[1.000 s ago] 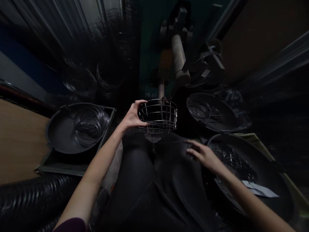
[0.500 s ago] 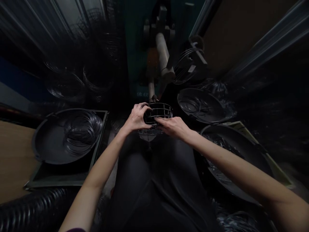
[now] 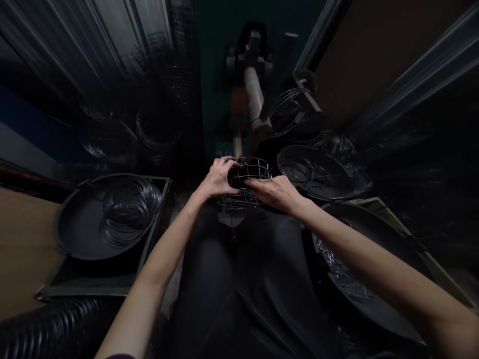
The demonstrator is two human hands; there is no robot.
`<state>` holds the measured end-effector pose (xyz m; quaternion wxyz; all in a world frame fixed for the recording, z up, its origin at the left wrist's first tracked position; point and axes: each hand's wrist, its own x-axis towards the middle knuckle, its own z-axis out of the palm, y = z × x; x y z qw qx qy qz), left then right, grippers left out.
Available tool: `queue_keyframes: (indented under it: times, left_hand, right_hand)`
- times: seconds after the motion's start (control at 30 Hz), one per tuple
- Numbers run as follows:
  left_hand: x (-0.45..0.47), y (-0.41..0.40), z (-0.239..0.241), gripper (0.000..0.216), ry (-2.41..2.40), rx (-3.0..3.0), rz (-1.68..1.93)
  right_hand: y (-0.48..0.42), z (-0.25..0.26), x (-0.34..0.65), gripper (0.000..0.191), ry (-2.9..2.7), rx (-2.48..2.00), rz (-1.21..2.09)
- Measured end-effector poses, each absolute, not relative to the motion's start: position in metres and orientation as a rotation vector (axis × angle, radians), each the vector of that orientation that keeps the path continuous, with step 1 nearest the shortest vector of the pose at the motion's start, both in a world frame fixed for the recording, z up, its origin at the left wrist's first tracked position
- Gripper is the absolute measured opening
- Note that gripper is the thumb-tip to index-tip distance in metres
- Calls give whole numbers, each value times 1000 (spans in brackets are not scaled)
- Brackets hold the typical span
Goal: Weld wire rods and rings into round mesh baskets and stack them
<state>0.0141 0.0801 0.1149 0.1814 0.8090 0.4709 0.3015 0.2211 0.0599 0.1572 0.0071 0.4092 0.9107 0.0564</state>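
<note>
The fingers of my left hand (image 3: 217,178) grasp the wire cage (image 3: 262,176) by its left side, seemingly steadying it near the machine arm (image 3: 255,97), while my right hand (image 3: 277,193) touches its near side, pinching what I cannot tell.

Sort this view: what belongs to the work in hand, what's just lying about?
In hand:
wire basket, held by the left hand, right hand on it
machine beyond it, probably

Seemingly lying about:
left pan with wire rings
near right pan
far right pan
</note>
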Motion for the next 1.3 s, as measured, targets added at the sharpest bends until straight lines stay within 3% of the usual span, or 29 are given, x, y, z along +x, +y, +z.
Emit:
queue_keyframes:
  times: [0.23, 0.5, 0.97, 1.07, 1.2, 1.3]
  left_hand:
    - [14, 92, 116, 61, 1302, 2309, 848]
    - [11, 107, 119, 63, 1358, 2237, 910]
    - [13, 143, 135, 66, 1397, 2193, 867]
    - [12, 147, 133, 72, 1372, 2173, 905]
    - [-7, 154, 121, 97, 1190, 2072, 1026]
    - [-31, 161, 106, 74, 1149, 1827, 1169]
  right_hand:
    - [62, 153, 227, 31, 2870, 1350, 146]
    - [70, 129, 235, 21, 2986, 1788, 230]
    - [115, 132, 225, 16, 2990, 1963, 74]
    - [123, 136, 229, 17, 3033, 1915, -24]
    - [152, 144, 240, 24, 3181, 1765, -10]
    - [190, 147, 241, 15, 3156, 1601, 151]
